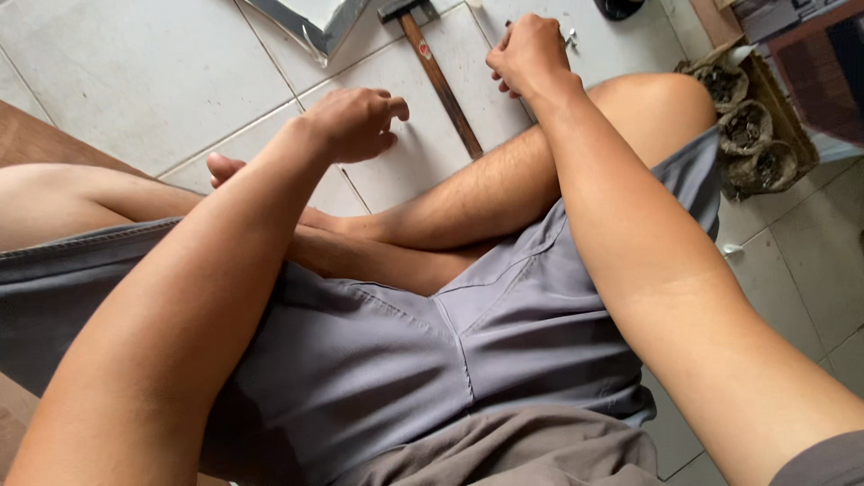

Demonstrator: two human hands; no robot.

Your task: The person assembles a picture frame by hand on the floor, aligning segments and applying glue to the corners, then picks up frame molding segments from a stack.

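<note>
Seated cross-legged on tiled floor [135,81]. Left hand [353,121] left of hammer [439,81], grip loosely curled, empty. Right hand [529,56] right of hammer, grip closed; contents unclear.

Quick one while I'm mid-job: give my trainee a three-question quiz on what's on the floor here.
1. True or false: the hammer lies on the tiled floor between the left hand and the right hand.
2. Which hand is nearer the small metal pieces? A) left B) right
3. What is the hammer's handle made of?

Key:
1. True; neither hand touches it.
2. B; the right hand is curled right beside them, though whether it grips one cannot be told.
3. Wood, with a dark metal head at the top edge of the view.
</note>
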